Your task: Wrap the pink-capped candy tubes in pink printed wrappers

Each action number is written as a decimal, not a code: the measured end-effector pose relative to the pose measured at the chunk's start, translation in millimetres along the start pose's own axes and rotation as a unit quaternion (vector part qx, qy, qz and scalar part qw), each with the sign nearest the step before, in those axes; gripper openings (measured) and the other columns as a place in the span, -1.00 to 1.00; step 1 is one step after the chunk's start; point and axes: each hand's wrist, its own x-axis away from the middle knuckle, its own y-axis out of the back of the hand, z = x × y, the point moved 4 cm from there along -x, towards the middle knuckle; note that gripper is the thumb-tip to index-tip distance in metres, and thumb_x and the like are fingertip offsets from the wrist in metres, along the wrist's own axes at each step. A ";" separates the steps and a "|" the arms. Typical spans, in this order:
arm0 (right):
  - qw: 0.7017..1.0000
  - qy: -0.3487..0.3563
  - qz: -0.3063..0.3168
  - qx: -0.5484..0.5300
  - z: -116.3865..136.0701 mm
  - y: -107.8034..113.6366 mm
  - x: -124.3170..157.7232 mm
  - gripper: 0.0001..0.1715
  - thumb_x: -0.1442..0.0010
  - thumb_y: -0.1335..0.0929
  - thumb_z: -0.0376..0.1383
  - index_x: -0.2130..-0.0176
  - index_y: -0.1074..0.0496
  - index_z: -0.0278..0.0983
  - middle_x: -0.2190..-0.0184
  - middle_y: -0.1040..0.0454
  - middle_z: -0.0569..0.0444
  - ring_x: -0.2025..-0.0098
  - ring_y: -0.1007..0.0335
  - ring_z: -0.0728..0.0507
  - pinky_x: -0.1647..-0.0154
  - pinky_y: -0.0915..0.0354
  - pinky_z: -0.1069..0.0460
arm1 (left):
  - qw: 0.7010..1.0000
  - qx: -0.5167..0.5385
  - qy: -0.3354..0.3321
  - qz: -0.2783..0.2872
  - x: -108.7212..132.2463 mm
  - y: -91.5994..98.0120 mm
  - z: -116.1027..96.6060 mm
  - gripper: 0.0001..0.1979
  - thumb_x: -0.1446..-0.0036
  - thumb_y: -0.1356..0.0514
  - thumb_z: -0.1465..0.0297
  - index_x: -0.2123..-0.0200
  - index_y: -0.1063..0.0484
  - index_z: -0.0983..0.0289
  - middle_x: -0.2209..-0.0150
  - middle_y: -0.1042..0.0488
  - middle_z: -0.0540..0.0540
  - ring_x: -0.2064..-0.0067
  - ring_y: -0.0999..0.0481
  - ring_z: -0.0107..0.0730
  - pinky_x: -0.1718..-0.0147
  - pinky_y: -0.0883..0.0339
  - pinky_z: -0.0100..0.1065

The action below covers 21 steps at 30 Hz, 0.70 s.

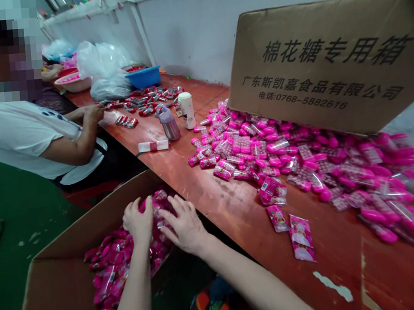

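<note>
My left hand (pixel 139 222) is over an open cardboard box (pixel 55 277), its fingers apart. Beside it, my right hand (pixel 184 226) has its fingers spread as well. Between the two hands lie pink candy packets (pixel 159 197), close to the fingertips; whether the fingers touch them I cannot tell. More pink packets (pixel 111 267) fill the box below my forearms. On the table to the right, a few flat pink sachets (pixel 301 236) lie near the edge. Behind them spreads a large heap of clear pink-capped candy bottles (pixel 270 145).
A big printed carton (pixel 315 70) leans over the heap. A white bottle (pixel 187 111) and a steel cup with a lilac lid (pixel 168 123) stand mid-table. At left, a co-worker's hand (pixel 94 113) is near small red packs (pixel 127 121); a blue basin (pixel 143 77) stands behind.
</note>
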 end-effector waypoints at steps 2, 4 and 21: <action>0.996 -0.065 -0.044 0.035 -24.7 17.9 -4.1 -0.50 -0.41 -0.26 -0.14 -0.27 -0.36 -0.17 -0.36 -0.22 -0.17 -0.39 -0.03 -0.34 -0.31 -0.07 -0.25 | 1.000 -0.014 -0.013 -0.021 -0.8 -5.9 -21.5 -0.52 -0.24 -0.12 0.09 -0.05 -0.53 0.27 -0.15 -0.48 0.33 -0.19 -0.42 0.14 -0.18 -0.23 0.10; 0.972 -0.203 -0.067 0.093 -64.8 38.4 -4.6 -0.50 -0.40 -0.26 -0.21 -0.27 -0.37 -0.26 -0.33 -0.25 -0.25 -0.35 -0.08 -0.38 -0.29 -0.07 -0.29 | 0.994 -0.002 -0.113 0.012 1.1 -24.7 -73.3 -0.57 -0.24 -0.15 0.13 -0.05 -0.53 0.23 -0.16 -0.49 0.29 -0.26 -0.36 0.09 -0.24 -0.15 0.10; 0.957 -0.232 -0.025 0.172 -66.9 18.3 23.8 -0.51 -0.37 -0.24 -0.46 -0.23 -0.39 -0.33 -0.12 -0.44 -0.31 -0.06 -0.35 -0.34 -0.03 -0.28 -0.22 | 0.930 -0.052 -0.312 0.188 28.8 -70.5 -144.1 -0.59 -0.37 -0.03 0.23 -0.19 -0.47 0.07 -0.33 -0.35 0.13 -0.41 -0.09 0.19 -0.24 0.11 0.48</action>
